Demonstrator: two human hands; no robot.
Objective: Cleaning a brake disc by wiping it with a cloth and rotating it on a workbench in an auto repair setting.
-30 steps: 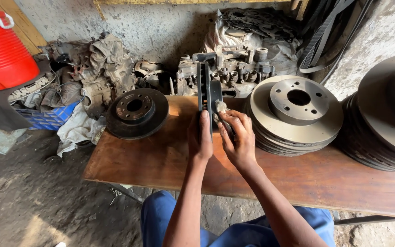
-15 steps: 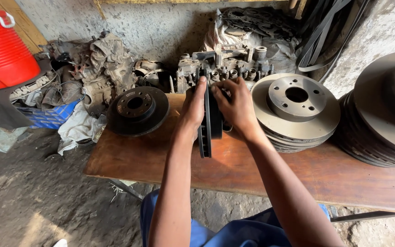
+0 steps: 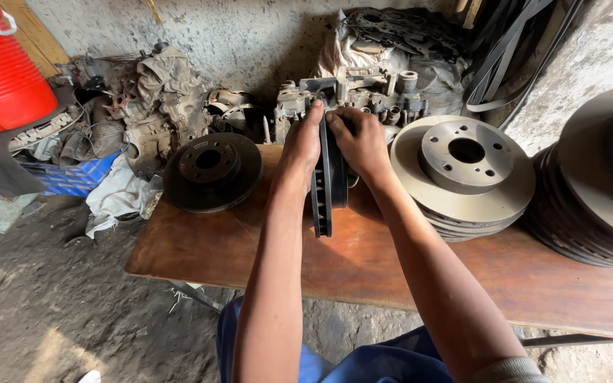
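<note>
Both hands, left hand (image 3: 301,145) and right hand (image 3: 360,142), fingers clamped on the dark round metal brake disc (image 3: 323,191) upright on the brown wooden surface (image 3: 363,262).

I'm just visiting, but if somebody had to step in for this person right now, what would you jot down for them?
Left hand and right hand: both grip the dark brake disc, one on each face.
The disc stands upright on edge on the wooden bench.
A second dark disc lies flat to the left; a stack of pale discs lies to the right.
Done: disc stood on edge. Left: it is not yet laid down or set aside.
</note>
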